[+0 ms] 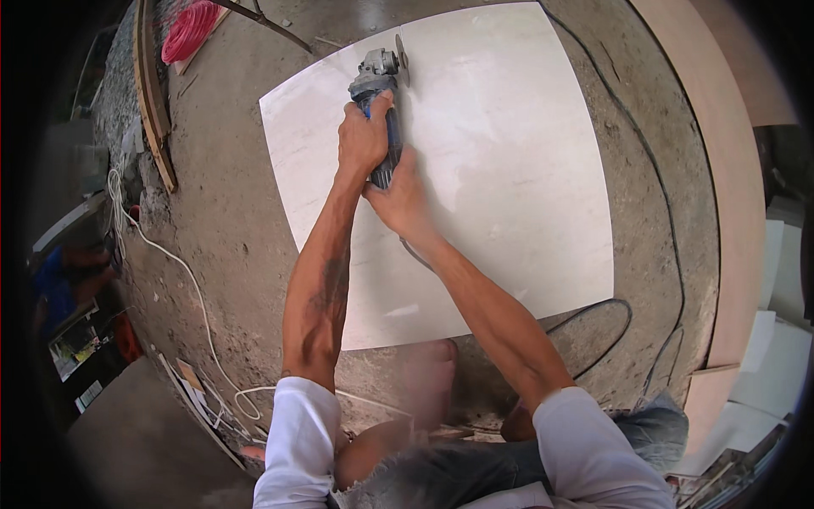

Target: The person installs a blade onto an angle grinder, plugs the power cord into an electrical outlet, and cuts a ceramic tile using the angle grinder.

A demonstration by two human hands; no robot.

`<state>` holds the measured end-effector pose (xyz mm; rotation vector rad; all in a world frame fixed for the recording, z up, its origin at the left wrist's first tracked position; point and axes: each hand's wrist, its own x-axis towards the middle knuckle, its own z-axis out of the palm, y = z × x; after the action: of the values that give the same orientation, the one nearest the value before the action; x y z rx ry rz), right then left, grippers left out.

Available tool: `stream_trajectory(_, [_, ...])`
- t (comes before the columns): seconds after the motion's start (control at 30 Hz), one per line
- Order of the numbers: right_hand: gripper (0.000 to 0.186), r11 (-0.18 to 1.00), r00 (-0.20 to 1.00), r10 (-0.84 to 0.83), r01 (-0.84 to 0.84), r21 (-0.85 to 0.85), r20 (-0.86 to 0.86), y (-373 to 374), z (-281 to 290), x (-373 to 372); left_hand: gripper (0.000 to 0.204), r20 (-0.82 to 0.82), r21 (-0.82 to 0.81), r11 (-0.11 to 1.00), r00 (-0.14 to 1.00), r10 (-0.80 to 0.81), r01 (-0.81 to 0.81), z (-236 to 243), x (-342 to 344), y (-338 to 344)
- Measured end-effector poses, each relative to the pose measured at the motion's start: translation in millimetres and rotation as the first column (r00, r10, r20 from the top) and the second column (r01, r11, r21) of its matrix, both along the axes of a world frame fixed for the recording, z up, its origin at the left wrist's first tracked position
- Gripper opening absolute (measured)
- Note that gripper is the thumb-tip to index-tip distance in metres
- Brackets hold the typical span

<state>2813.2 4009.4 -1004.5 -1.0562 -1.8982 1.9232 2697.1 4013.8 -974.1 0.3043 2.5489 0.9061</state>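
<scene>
A large white square tile (509, 170) lies flat on the concrete floor (220, 212). On its far left part sits a blue and grey angle grinder (379, 81), its disc near the tile's far edge. My left hand (362, 136) wraps the grinder's body from above. My right hand (400, 199) holds the rear of the handle, just behind the left hand. The grinder's black cable (593, 327) runs back under my right forearm. My bare foot (428, 373) rests at the tile's near edge.
A white cord (191, 284) snakes over the floor on the left. A wooden strip (153, 102) and a red coil (188, 32) lie at the far left. Pale boards (729, 170) line the right side. Tile offcuts (788, 356) are stacked at the lower right.
</scene>
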Motion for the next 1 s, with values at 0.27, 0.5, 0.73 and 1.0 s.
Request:
stream_trajectory(0.27, [0.066,0.999,0.996,0.037,-0.034,-0.043,0.086,1.0,2.0,-0.4,0.082,-0.006,-0.029,1.0,1.0,0.002,-0.003,1.1,0.7,1.3])
stream_trajectory(0.5, [0.071,0.999,0.999,0.017,-0.015,-0.041,0.05,1.9,6.8,0.8,0.085,-0.032,-0.08,0.997,0.999,0.014,-0.016,-0.5,0.1,3.0])
stream_trajectory(0.73, [0.083,1.0,1.0,0.022,-0.022,0.0,-0.014,0.7,5.5,4.8,0.085,-0.007,-0.086,0.996,1.0,0.026,-0.027,-0.2,2.2,1.9])
stream_trajectory(1.0, [0.083,1.0,1.0,0.017,-0.017,0.002,-0.006,-0.4,6.2,6.6,0.086,-0.045,-0.07,0.997,0.999,0.008,-0.011,1.5,5.1,1.7])
